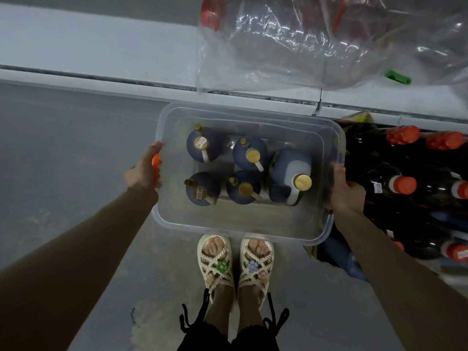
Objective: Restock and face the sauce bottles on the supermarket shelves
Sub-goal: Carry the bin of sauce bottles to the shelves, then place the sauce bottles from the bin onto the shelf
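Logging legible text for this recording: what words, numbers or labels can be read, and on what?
None reads reliably.
Back-left cap sticker in the clear bin: digits, blurred.
Front-left cap sticker: digits, blurred.
Neck tag on an orange-capped bottle: too small.
Sticker on the lower-right orange cap: blurred.
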The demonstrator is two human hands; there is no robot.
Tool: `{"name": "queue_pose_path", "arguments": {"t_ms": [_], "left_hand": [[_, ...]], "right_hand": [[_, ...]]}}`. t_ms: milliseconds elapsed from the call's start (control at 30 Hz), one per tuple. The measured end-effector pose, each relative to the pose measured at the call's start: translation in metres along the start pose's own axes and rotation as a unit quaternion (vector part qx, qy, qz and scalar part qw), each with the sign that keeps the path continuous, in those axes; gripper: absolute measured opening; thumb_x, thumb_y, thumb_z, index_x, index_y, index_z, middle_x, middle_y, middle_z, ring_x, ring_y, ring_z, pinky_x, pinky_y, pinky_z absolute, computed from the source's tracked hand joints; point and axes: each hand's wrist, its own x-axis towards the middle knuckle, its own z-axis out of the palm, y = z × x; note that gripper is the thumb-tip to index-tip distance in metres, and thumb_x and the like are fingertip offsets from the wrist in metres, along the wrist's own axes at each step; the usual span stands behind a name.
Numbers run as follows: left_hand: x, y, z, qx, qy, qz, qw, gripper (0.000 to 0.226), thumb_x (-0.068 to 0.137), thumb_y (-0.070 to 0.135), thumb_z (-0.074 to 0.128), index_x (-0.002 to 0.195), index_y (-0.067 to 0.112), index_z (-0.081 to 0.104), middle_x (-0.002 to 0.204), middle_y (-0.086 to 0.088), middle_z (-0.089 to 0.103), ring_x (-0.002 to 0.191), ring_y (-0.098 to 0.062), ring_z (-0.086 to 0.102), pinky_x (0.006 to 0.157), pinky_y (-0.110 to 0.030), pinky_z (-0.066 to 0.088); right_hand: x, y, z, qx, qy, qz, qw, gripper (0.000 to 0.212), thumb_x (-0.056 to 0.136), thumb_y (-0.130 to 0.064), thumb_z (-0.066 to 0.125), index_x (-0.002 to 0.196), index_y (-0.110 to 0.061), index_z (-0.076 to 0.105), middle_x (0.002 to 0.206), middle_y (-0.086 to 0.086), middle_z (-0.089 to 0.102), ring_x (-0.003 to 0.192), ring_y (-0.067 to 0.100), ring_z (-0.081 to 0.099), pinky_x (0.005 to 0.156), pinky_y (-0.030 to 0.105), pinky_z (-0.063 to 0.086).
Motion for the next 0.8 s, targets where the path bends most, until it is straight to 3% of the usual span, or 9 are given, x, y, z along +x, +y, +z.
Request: {"name": "queue_pose_path", "arguments": {"t_ms": [167,267,400,500,567,700,800], "left_hand": [[0.011,0.005,0.004,0.018,-0.031,0.001,0.999,0.033,0.077,0.049,0.070,0.078,0.017,0.060,0.066,0.001,0.049,0.037,-0.003,0.048,0.036,-0.012,0.037],[0.011,0.001,0.006,0.021,-0.022,-0.003,1.000,0.033,0.077,0.048,0.071,0.082,0.016,0.062,0.070,0.001,0.054,0.054,-0.008,0.050,0.046,-0.020,0.042],[0.010,-0.004,0.006,0.018,-0.021,-0.009,1.000,0.045,0.078,0.049,0.070,0.104,0.014,0.061,0.079,0.002,0.057,0.066,-0.009,0.051,0.055,-0.025,0.044],[0.008,-0.003,0.005,0.024,-0.026,-0.009,0.999,0.038,0.080,0.048,0.069,0.095,0.014,0.062,0.079,0.000,0.056,0.067,-0.010,0.051,0.058,-0.026,0.043],[0.007,-0.002,0.003,0.036,-0.030,-0.010,0.999,0.035,0.082,0.045,0.068,0.094,0.013,0.062,0.080,-0.001,0.058,0.069,-0.011,0.053,0.061,-0.027,0.044],[-0.004,-0.004,-0.001,0.053,-0.025,0.004,0.998,0.025,0.090,0.036,0.061,0.097,0.012,0.061,0.085,-0.003,0.058,0.076,-0.015,0.054,0.076,-0.032,0.045],[-0.018,-0.012,-0.002,0.072,0.002,0.073,0.995,0.030,0.094,0.028,0.057,0.111,0.005,0.064,0.077,-0.002,0.057,0.068,-0.013,0.052,0.067,-0.027,0.043]], "right_hand": [[0.008,0.003,-0.001,0.000,-0.006,-0.003,1.000,0.052,0.087,-0.064,0.053,0.079,-0.013,0.060,0.079,0.005,0.062,0.088,0.029,0.064,0.088,0.049,0.053],[0.010,0.007,0.000,-0.001,-0.007,0.002,1.000,0.060,0.086,-0.065,0.052,0.093,-0.007,0.062,0.089,0.010,0.064,0.092,0.031,0.063,0.089,0.049,0.053],[0.010,0.013,-0.001,0.001,-0.014,0.007,1.000,0.067,0.084,-0.068,0.051,0.106,-0.005,0.061,0.103,0.014,0.065,0.096,0.031,0.063,0.090,0.052,0.052],[0.012,0.014,-0.002,-0.005,-0.019,0.000,1.000,0.066,0.084,-0.070,0.049,0.100,-0.007,0.063,0.099,0.014,0.066,0.093,0.033,0.064,0.088,0.053,0.053],[0.013,0.017,-0.003,-0.007,-0.020,0.000,1.000,0.072,0.081,-0.072,0.048,0.108,-0.007,0.063,0.103,0.014,0.066,0.095,0.032,0.064,0.089,0.053,0.053],[0.005,0.019,-0.006,-0.008,-0.038,-0.017,0.999,0.058,0.093,-0.058,0.045,0.122,-0.010,0.058,0.116,0.014,0.062,0.105,0.032,0.059,0.096,0.051,0.048],[-0.012,0.017,-0.009,-0.014,-0.050,-0.047,0.998,0.050,0.098,-0.048,0.043,0.130,-0.011,0.053,0.121,0.013,0.059,0.112,0.031,0.055,0.097,0.042,0.043]]}}
